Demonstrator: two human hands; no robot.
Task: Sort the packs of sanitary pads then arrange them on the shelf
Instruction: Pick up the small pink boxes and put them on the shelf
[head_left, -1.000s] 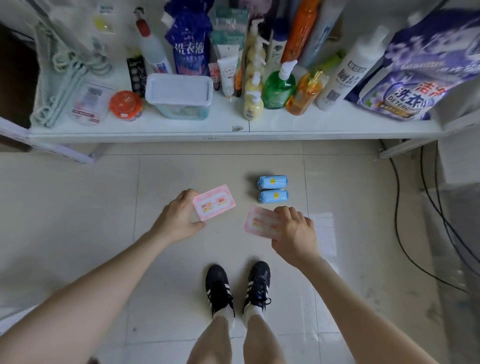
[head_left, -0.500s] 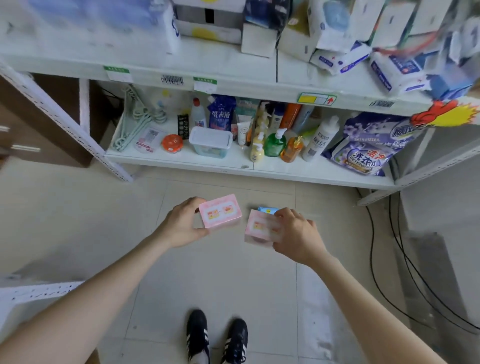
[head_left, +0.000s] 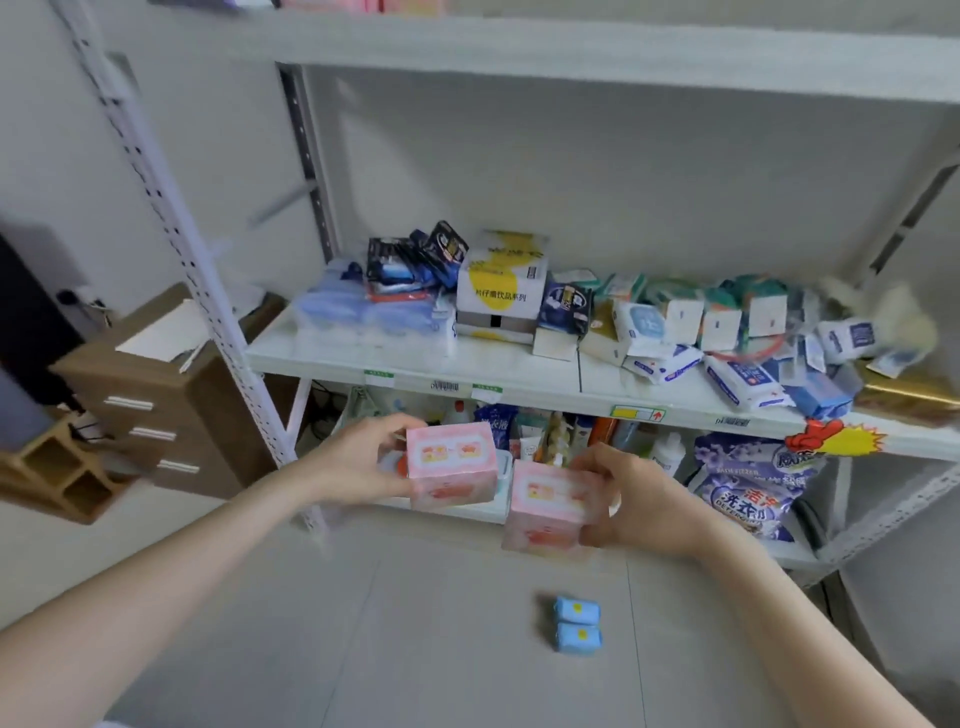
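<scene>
Left hand (head_left: 358, 462) grips a pink pack (head_left: 449, 465); right hand (head_left: 639, 499) grips a second pink pack (head_left: 550, 506) at its 4 o'clock. Blue packs (head_left: 577, 623) lie on the floor (head_left: 415, 623), 6 o'clock.

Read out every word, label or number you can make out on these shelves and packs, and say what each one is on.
"片仔癀饮品系列": on the white-and-yellow box.
"洗衣" and "DETERGENT": on the purple bag; its smaller print is blurred.
Too blurred or small to read: left pink pack, right pink pack, blue packs, shelf-edge tags, and the other goods.
</scene>
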